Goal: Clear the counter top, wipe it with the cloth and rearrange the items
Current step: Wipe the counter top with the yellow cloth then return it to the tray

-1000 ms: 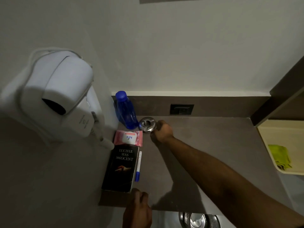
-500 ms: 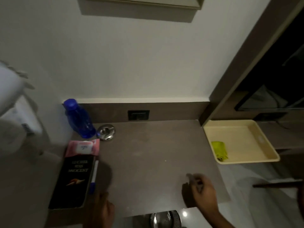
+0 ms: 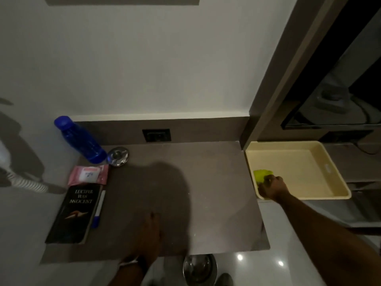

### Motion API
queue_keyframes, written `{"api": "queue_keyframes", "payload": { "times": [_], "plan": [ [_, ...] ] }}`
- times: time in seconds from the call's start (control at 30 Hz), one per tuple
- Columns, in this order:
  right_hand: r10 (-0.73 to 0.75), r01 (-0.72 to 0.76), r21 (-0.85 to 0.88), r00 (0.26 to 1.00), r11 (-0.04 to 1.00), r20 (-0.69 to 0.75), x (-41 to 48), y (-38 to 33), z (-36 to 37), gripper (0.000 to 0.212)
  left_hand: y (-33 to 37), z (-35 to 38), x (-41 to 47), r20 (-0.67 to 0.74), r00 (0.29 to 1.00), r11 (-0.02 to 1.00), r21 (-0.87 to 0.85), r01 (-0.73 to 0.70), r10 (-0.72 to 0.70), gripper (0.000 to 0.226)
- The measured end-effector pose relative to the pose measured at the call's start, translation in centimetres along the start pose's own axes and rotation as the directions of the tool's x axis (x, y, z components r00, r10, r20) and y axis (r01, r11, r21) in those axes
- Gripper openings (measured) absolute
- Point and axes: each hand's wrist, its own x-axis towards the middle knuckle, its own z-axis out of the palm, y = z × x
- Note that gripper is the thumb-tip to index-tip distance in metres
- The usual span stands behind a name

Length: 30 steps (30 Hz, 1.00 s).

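Right hand [image 3: 272, 187] grips the green cloth [image 3: 262, 174], peeking out at its 11 o'clock, in the tray [image 3: 338, 180]; left hand [image 3: 150, 230] lies flat on the worktop [image 3: 206, 182].

Matt counter top [image 3: 206, 182], shiny metal ashtray [image 3: 118, 156]

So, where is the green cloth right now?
Head view, right side: the green cloth lies in the near-left corner of the cream tray beside the counter; the right hand grips it.

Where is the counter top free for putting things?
Bare: the counter top from metal dish and pen rightwards to the tray, where the right hand grips the cloth; the left hand rests near its front. Crowded: left strip with bottle, wipes pack, book.
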Motion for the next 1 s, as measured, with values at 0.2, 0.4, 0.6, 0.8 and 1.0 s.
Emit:
{"api": "queue_keyframes", "payload": {
  "times": [0.2,0.4,0.6,0.8,1.0],
  "plan": [
    [0.005,-0.006,-0.087,1.000,0.996,-0.006,2.3,0.1,1.2,0.075,4.4,-0.9,2.8,-0.149,0.975,0.950,0.290,-0.114,0.163,0.051],
    [-0.057,0.053,-0.148,0.998,0.988,-0.024,4.3,0.8,1.1,0.078,6.6,-1.4,5.1,-0.165,0.977,0.933,0.354,-0.071,0.137,0.046],
    [0.281,-0.145,0.482,0.934,0.864,-0.222,5.4,1.5,0.7,0.071,3.3,-3.0,6.0,-0.198,0.975,0.945,0.325,-0.033,0.102,0.047],
    [-0.151,0.368,0.307,0.820,0.878,-0.552,2.0,0.8,1.8,0.048,-6.5,-7.9,5.7,-0.316,0.945,0.961,0.223,0.165,-0.088,0.039],
    [-0.555,0.518,-0.206,0.804,0.830,-0.213,-2.4,-4.7,8.0,0.051,-14.9,-7.2,2.9,-0.274,0.934,0.972,-0.015,0.233,-0.228,0.016]
  ]
}}
